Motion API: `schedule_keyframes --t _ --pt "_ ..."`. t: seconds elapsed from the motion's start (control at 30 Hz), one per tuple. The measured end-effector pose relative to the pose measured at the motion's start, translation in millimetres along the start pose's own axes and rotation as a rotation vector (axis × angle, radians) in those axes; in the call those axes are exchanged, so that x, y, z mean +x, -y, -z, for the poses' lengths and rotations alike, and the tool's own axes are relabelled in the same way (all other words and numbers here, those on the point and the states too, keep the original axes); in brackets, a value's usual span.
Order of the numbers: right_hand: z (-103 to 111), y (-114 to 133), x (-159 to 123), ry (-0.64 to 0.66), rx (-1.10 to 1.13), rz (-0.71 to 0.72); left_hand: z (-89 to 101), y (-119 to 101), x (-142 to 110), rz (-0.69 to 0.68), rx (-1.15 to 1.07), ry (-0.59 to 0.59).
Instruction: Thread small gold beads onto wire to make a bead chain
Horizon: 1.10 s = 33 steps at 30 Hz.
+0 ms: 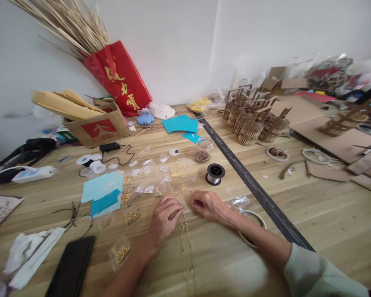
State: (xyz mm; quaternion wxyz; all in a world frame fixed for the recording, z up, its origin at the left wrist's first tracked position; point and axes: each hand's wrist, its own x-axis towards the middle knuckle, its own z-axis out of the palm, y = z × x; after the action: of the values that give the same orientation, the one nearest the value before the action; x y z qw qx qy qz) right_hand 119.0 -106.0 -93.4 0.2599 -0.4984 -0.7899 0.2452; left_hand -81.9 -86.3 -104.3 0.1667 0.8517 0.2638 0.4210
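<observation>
My left hand (167, 216) is closed in a pinch around the top end of a thin gold chain (191, 247). Two strands of the chain run down the table toward me, with small gold pieces along them. Just to the right, my right hand (208, 204) rests on its side with curled fingers near a small heap of gold beads (184, 189). What those fingers hold, if anything, is too small to make out. The two hands are slightly apart. Small bags of gold findings (132, 217) and silver findings (149, 189) lie around my left hand.
Beyond my hands stand a spool of clear line (215, 174) and a jar of coloured beads (203, 156). A white ring (252, 213) lies under my right forearm. A phone (70, 266) is at the front left; small bamboo baskets (249, 130) stand at the back right.
</observation>
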Motion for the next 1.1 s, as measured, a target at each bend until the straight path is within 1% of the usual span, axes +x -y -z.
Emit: schedule_keyframes --t 0.13,0.3,0.43,0.6,0.73,0.8,0.87,1.1 --pt "-4.9 3.3 -0.4 -0.028 0.032 0.012 11.2 -1.1 4.6 0.029 0.077 0.001" --pt "-13.6 6.2 0.6 -0.057 0.015 0.020 23.8 -2.9 8.0 -0.009 0.184 0.039" --pt "-20.7 8.4 3.1 -0.048 -0.047 0.017 29.3 -2.3 4.3 -0.045 0.265 0.063" --pt "-27.2 9.2 4.5 -0.031 -0.176 0.046 26.8 0.7 -10.4 -0.065 0.279 0.056" --pt "-29.6 9.3 3.0 -0.019 -0.235 0.051 22.4 0.5 -24.2 -0.044 0.229 0.155" --pt "-29.4 9.9 2.2 -0.012 -0.233 0.057 20.6 -0.2 -29.3 -0.030 0.204 0.215" --pt "-28.6 10.5 1.6 -0.006 -0.224 0.068 19.2 -0.8 -32.5 -0.015 0.187 0.251" --pt "-27.3 9.6 -2.4 -0.007 -0.240 0.073 18.0 -0.3 -32.8 -0.026 0.160 0.217"
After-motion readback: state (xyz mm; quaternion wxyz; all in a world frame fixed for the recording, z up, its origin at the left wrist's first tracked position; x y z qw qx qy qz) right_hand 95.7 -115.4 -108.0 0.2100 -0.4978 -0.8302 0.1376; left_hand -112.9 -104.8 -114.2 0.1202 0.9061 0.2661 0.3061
